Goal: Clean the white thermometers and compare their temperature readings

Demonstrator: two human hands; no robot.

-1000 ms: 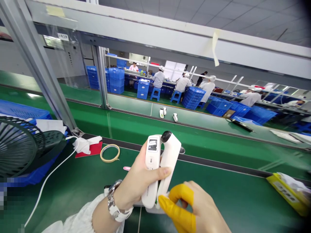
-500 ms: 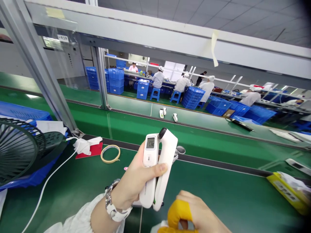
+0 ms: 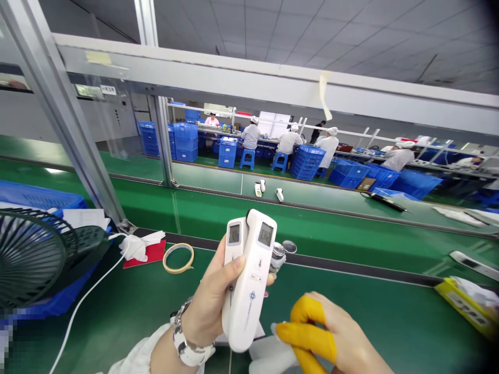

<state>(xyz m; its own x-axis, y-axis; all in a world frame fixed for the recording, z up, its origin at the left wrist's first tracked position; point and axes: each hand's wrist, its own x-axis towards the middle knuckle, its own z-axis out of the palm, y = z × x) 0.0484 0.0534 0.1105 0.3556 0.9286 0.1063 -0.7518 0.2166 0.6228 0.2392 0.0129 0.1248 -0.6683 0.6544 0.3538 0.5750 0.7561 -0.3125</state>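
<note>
Two white infrared thermometers stand side by side in my left hand (image 3: 214,291), which is closed around them. The front thermometer (image 3: 253,280) faces me with its grey display showing characters, and partly covers the rear thermometer (image 3: 234,236), whose display is also lit. My right hand (image 3: 319,332), wearing yellow finger covers, is at the lower right, apart from the thermometers. Its fingers are curled over a pale, soft-looking cloth (image 3: 268,356), partly hidden below them and cut off by the bottom edge. Behind the thermometers stands a small jar (image 3: 277,254) with its round lid raised.
Tape roll (image 3: 178,258), red card (image 3: 155,252) and white tissue (image 3: 134,247) lie at left, beside a dark fan (image 3: 31,259) with a white cable. A yellow box (image 3: 463,306) is at right. Several thermometers (image 3: 258,189) rest across the green belt (image 3: 218,213). Co-workers sit beyond.
The front thermometer has turned in my left hand, so its display now faces me. My right hand has moved slightly up and right, and more of the pale cloth shows.
</note>
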